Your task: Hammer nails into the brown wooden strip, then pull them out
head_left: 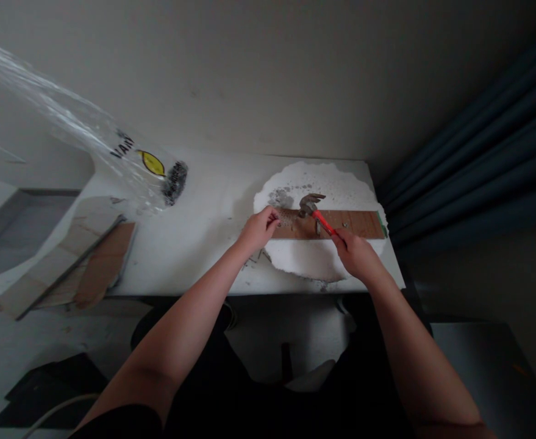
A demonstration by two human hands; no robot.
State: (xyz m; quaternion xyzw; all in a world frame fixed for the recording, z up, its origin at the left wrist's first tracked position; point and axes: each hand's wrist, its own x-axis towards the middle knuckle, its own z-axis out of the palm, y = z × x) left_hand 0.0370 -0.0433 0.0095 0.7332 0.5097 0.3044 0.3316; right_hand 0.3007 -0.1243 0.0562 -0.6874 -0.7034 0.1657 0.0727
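A brown wooden plank lies across a round white foam pad on the white table. My right hand grips the red handle of a claw hammer, whose metal head rests over the plank's left part. My left hand pinches the plank's left end, fingers closed at the edge near the hammer head. Whether a nail sits between the fingers is too small to tell.
A clear plastic bag with a yellow label lies at the table's far left. Wooden boards rest at the left edge. Dark blue curtains hang on the right. Grey debris specks dot the foam.
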